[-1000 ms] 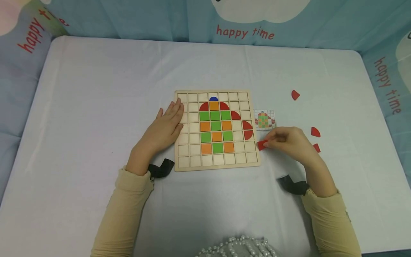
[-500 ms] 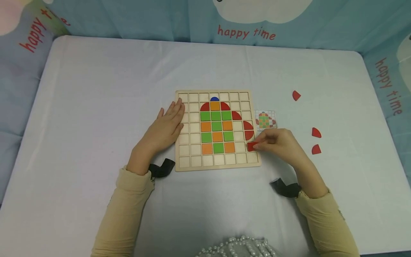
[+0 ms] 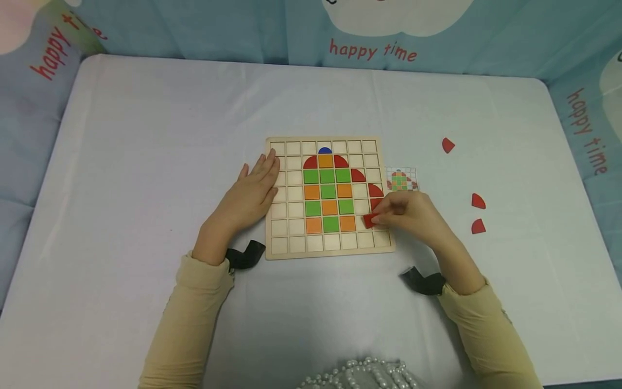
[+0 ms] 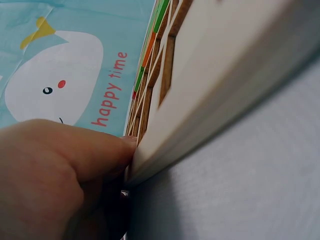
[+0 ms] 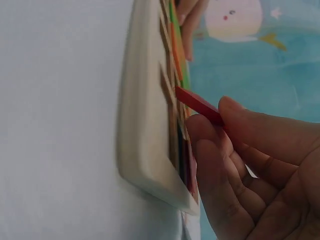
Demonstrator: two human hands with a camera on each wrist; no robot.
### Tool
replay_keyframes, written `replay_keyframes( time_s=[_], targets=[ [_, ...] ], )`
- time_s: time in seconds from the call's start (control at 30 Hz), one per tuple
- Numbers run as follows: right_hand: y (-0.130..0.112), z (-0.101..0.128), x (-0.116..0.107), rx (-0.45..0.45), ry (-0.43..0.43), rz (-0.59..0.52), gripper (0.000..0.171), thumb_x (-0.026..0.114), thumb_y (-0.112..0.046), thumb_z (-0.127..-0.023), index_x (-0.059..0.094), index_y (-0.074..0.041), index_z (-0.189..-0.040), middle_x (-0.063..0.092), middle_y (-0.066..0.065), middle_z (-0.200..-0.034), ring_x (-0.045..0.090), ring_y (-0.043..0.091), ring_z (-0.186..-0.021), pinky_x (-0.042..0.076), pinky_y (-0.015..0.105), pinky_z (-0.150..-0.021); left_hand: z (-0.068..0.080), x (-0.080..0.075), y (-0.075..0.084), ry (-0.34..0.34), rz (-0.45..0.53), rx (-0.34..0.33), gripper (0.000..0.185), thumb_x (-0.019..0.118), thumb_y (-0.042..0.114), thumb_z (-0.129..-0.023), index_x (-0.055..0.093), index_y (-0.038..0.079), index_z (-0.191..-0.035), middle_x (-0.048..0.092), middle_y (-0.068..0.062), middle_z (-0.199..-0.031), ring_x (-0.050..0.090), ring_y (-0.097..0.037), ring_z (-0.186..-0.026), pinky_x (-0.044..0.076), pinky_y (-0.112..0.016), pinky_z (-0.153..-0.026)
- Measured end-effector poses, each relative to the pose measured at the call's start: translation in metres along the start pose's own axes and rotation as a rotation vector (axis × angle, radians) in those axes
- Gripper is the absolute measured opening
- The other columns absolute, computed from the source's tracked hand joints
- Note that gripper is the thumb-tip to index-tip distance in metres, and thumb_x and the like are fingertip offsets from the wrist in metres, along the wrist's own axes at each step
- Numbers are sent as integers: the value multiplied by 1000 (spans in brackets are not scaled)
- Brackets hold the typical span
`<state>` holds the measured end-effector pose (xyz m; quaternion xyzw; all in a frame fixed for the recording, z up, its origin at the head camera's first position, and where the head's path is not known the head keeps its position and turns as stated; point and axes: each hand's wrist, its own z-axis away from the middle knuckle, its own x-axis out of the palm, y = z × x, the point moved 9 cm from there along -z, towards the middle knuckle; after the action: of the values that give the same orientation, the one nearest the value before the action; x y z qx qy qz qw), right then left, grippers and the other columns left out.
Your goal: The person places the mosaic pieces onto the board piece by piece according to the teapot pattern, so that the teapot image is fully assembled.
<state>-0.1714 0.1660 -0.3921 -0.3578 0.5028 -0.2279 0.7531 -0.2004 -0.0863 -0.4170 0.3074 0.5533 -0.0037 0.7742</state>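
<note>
A wooden grid board (image 3: 291, 237) lies mid-table with green and orange squares, red quarter rounds and a blue half round (image 3: 324, 150) set in it. My right hand (image 3: 410, 213) pinches a red piece (image 3: 370, 220) over the board's lower right cells. In the right wrist view the red piece (image 5: 197, 105) is tilted between thumb and fingers beside the board edge (image 5: 145, 125). My left hand (image 3: 250, 192) lies flat with straight fingers on the board's left edge. In the left wrist view that hand (image 4: 60, 170) touches the board's side (image 4: 220, 95).
A small pattern card (image 3: 401, 179) lies just right of the board. Three loose red quarter rounds (image 3: 447, 145) (image 3: 478, 201) (image 3: 478, 226) sit further right on the white table. A blue "happy time" cloth surrounds the table. Pearl beads (image 3: 359, 373) show at the bottom edge.
My right hand has carried the red piece leftward from beside the board to over its lower right cells. The left hand has stayed on the board's left edge.
</note>
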Motion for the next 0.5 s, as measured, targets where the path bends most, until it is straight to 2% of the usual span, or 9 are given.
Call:
replay_keyframes(
  time_s=[0.33, 0.5],
  targets=[
    [-3, -2, 8, -49, -40, 32, 10, 75, -1, -77, 73, -1, -87, 67, 2, -73, 62, 16, -67, 50, 22, -61, -1, 2, -1, -18, -11, -4, 56, 35, 18, -102, 11, -1, -149, -1, -11, -157, -2, -25, -143, 0, -49, -113],
    [-5, -2, 10, -99, -50, 17, 12, 75, 1, -77, 72, 0, -88, 69, 3, -77, 63, 15, -70, 51, 21, -64, -1, 2, -2, -16, -11, -5, 56, 35, 18, -102, 11, -1, -149, -2, -11, -157, -2, -25, -143, 0, -49, -113]
  ],
)
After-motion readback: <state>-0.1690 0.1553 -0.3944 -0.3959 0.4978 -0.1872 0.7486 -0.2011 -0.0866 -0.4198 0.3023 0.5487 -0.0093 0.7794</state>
